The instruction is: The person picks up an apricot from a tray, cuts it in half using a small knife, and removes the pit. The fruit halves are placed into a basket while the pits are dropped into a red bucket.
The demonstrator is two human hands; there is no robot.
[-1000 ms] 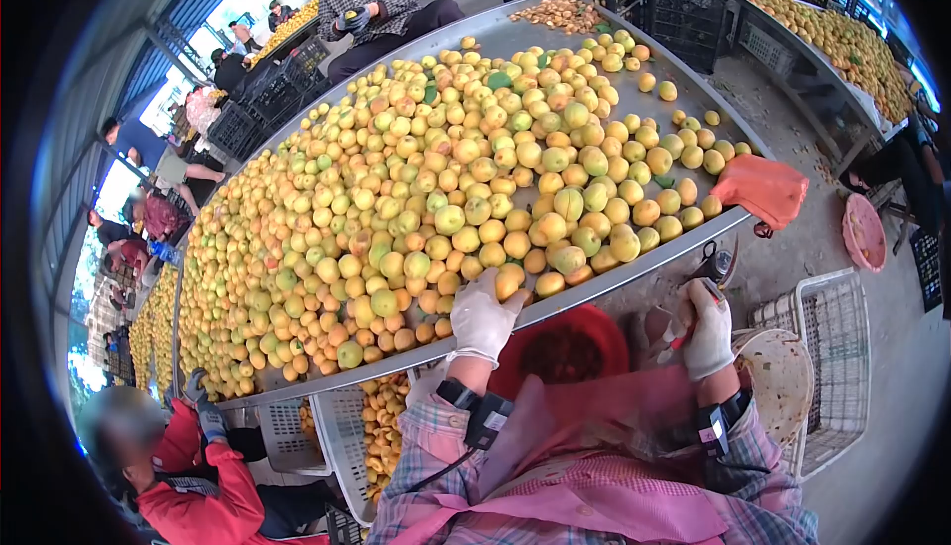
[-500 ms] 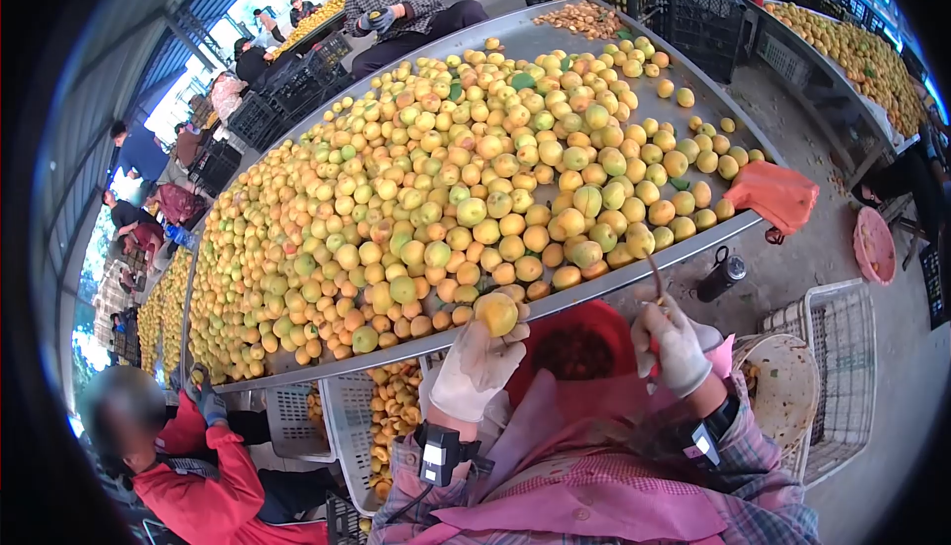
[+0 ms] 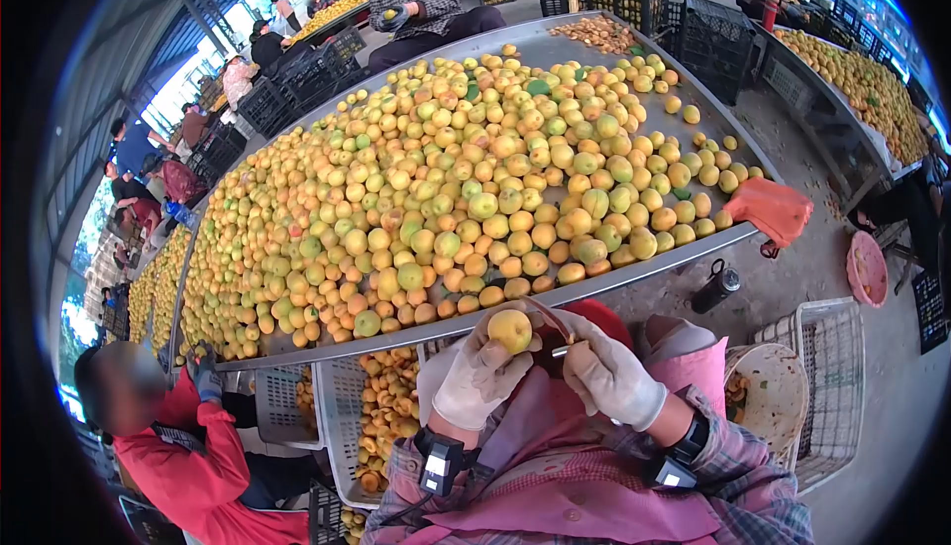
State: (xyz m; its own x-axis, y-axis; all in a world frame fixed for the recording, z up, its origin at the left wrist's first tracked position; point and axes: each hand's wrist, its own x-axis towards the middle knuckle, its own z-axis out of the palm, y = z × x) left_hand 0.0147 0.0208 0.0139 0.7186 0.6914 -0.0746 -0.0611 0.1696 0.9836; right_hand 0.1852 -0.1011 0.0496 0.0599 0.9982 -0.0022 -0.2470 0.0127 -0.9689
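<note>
A yellow apricot (image 3: 510, 331) sits in the fingers of my gloved left hand (image 3: 475, 381), held up in front of the metal table's near rim. My gloved right hand (image 3: 614, 379) is closed around a small knife (image 3: 548, 315), whose thin curved blade reaches toward the apricot's right side. Both hands are close together over my lap. Partly hidden behind them is a red tub (image 3: 604, 317). Just beyond, a big heap of whole apricots (image 3: 416, 208) covers most of the metal table (image 3: 634, 280).
Left of my lap, a white crate (image 3: 342, 426) holds split apricots (image 3: 388, 396). A whitish bucket (image 3: 778, 386) and another crate (image 3: 837, 386) stand at right. An orange bag (image 3: 771, 210) hangs over the table corner near a dark flask (image 3: 715, 287). A person in red (image 3: 213, 466) sits at left.
My right hand has swung left and inward, bringing the knife from upright at the right to beside the apricot. My left hand still holds the apricot. The view has shifted slightly.
</note>
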